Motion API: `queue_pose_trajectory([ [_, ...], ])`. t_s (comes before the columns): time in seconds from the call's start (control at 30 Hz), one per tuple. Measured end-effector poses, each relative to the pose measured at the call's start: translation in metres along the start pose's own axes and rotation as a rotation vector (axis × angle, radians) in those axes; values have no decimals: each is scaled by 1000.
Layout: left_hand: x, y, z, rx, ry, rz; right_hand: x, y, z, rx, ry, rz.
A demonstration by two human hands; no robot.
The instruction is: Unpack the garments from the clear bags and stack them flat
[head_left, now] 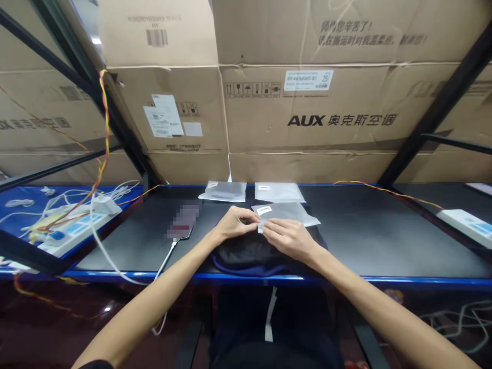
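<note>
A frosted plastic bag (290, 211) with a small white label lies just in front of me, over a dark cloth (246, 256) with a blue edge. At the bag's left end, my left hand (237, 223) pinches its edge between thumb and fingers. My right hand (287, 238) is closed on the lower edge close beside it, its fingers bent and its thumb mostly hidden. Behind them lie two more frosted bags with labels, a greyish bag (225, 191) at the left and a paler bag (279, 192) at the right.
A phone (183, 220) with a white charging cable lies left on the dark mat (384, 230). Power strips (82, 225) with tangled cords stand at the left, another power strip (469, 225) at the right. Cardboard (261, 138) walls the back; black shelf posts (426, 102) slant at both sides.
</note>
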State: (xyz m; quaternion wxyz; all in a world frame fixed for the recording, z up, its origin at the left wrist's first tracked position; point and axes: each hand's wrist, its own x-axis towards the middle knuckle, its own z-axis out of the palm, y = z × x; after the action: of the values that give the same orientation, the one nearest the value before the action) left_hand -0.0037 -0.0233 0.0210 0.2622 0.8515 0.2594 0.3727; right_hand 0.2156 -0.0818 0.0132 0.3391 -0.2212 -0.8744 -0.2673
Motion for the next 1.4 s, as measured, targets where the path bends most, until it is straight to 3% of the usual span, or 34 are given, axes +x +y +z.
queue_pose_trajectory([
  [0.3,1,-10,-10,74,-43,93,-16,12,-12,-34,34,55],
  [0.57,4,-21,-24,139,-51,87,-40,26,-27,-173,-9,138],
  [0.83,-4,-33,-46,367,-100,78,-63,34,-40,-218,-36,171],
  [1.07,-5,-35,-48,551,-120,61,-64,31,-41,-202,-42,193],
  [1.2,-3,-26,-43,611,-40,45,-57,27,-37,-192,-10,216],
  [1.3,-9,-7,-33,574,45,163,-53,24,-35,-203,-1,231],
  [1.4,-16,16,-18,510,-67,319,-50,21,-35,-192,3,237],
])
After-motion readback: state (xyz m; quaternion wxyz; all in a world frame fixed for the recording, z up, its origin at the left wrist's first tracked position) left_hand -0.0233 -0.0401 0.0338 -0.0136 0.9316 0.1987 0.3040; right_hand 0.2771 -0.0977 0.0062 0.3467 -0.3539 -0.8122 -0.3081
